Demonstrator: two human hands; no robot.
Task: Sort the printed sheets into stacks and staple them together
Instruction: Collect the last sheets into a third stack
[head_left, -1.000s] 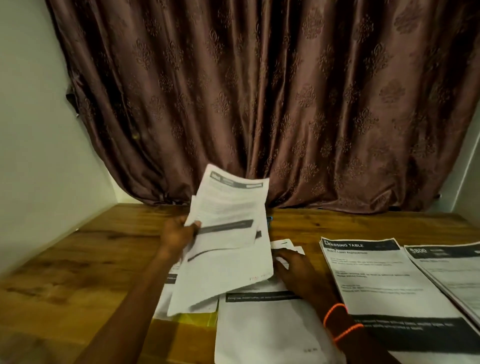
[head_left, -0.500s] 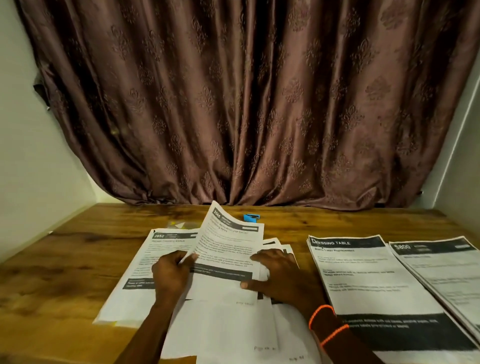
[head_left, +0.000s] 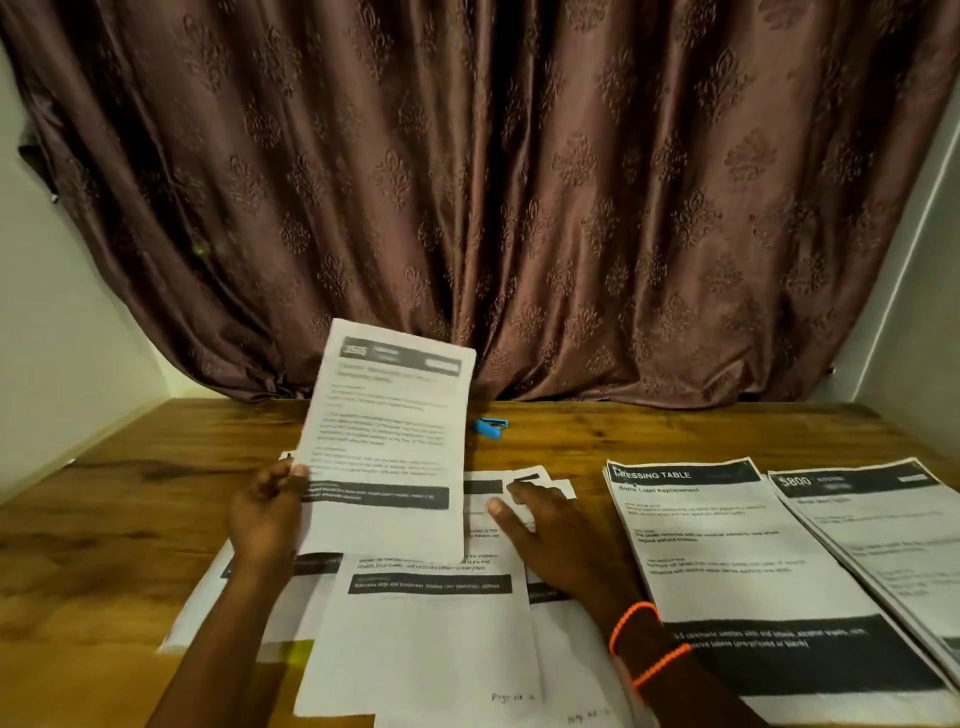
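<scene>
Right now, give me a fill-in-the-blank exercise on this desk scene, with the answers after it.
1. The left hand holds one printed sheet by its ____ edge.
2. The right hand rests on the loose sheets with its fingers ____.
3. The stapler by the curtain is ____ in colour.
4. The nearest sorted stack is headed DRESSING ____.

Answers: left; straight; blue; TABLE

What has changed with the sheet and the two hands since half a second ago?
The left hand has lifted the printed sheet up off the loose pile, keeping its grip on the left edge. The right hand let go of it and now rests flat on the pile. The blue stapler and two right stacks stayed put.
</scene>
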